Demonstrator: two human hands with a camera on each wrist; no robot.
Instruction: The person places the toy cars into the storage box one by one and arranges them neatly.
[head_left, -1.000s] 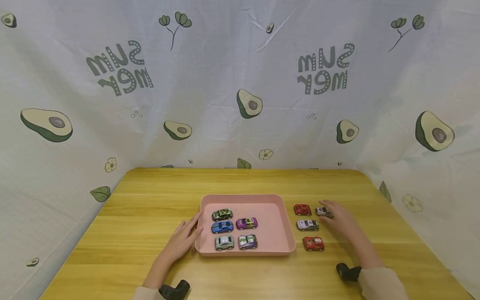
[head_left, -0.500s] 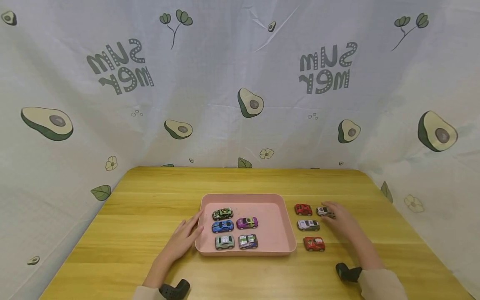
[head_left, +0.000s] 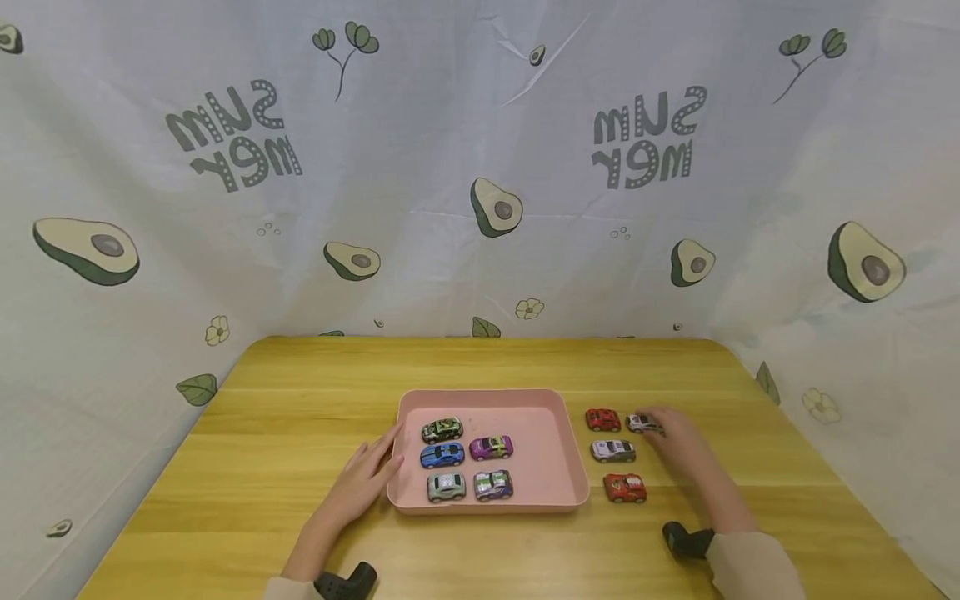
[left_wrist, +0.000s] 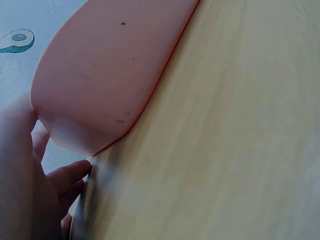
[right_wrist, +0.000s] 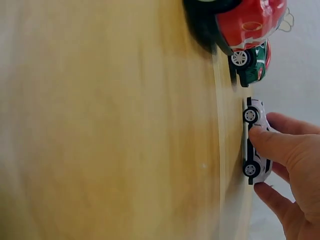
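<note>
My right hand (head_left: 678, 437) pinches a small white toy car (head_left: 640, 422) on the right of the table. In the right wrist view the thumb lies along the side of the white car (right_wrist: 256, 156), with a fingertip at its end and other fingers behind it. My left hand (head_left: 358, 483) rests with fairly straight fingers on the left rim of the pink tray (head_left: 540, 433). In the left wrist view, fingers touch the corner of the tray (left_wrist: 100, 65). Several toy cars sit inside it, among them a blue one (head_left: 442, 454) and a purple one (head_left: 491, 447).
Between tray and right hand stand a red car (head_left: 603, 419) with dark spots, a pale silver car (head_left: 613, 451) and another red car (head_left: 625, 488). The wooden table (head_left: 315, 367) ends at a printed curtain (head_left: 420, 167) behind.
My right hand and the white car have shifted slightly left, closer to the spotted red car. The left hand and the tray stay in place.
</note>
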